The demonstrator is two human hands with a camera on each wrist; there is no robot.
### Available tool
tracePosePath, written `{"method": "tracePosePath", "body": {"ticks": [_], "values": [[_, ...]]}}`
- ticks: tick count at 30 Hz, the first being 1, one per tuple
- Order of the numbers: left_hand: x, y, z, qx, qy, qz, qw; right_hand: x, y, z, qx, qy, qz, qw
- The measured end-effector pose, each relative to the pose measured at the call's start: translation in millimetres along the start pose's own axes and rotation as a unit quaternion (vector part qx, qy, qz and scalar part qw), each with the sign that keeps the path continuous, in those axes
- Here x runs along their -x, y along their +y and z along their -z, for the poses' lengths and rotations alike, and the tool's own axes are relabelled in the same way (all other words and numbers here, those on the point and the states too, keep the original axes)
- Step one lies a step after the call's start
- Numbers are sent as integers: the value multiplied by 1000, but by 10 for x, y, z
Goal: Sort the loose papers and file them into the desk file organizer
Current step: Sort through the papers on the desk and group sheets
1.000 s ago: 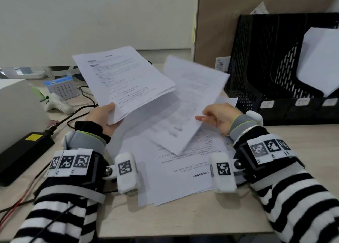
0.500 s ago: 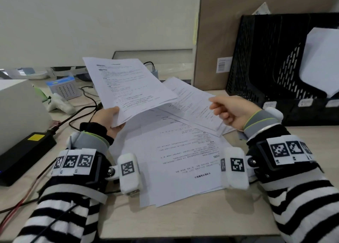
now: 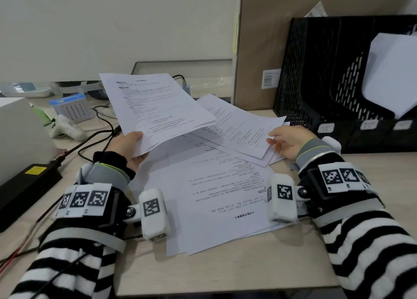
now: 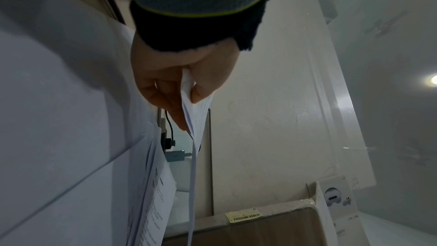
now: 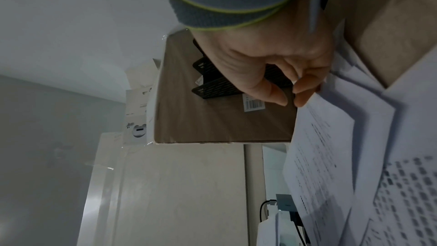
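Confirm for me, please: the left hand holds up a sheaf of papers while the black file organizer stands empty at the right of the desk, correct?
Not quite: the black file organizer is not empty; the head view shows white paper already in it. The left hand does hold up a sheaf of papers.

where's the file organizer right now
In the head view, the black file organizer stands at the desk's far right, behind the right hand, beside a cardboard box.

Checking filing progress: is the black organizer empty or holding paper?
Holding paper: a white sheet stands in a slot of the organizer.
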State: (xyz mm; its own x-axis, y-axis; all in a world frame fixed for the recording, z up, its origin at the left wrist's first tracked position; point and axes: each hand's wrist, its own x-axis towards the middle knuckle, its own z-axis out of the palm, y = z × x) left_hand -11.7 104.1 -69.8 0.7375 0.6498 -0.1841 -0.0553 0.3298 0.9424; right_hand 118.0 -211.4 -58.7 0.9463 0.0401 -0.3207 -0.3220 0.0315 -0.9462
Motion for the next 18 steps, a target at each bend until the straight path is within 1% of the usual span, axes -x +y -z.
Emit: {"method": "tracePosePath", "body": {"ticks": [5,9,11,12,15,17,18], "values": [[-16,-6,11,2,-6,7,1000,34,22,-26,-39,-22,-15,999],[-5,-2,10,2,-4,10,1000,53,38,-69,-45,-33,-37,998],[-6,-6,23,0,2,15,1000,96,24,-86,0,-60,-58,996],[-13,-8,33,-2,6,16,1000,136,12,-97,45,-85,-67,993],[-36,-11,56,-1,12,16,1000,275,-30,-129,175,-154,-79,969],[-47,-14,44,-2,12,16,1000,290,-35,-127,188,-171,-78,964],[-53,-17,39,-3,13,16,1000,265,-22,-124,169,-170,-77,968]]}}
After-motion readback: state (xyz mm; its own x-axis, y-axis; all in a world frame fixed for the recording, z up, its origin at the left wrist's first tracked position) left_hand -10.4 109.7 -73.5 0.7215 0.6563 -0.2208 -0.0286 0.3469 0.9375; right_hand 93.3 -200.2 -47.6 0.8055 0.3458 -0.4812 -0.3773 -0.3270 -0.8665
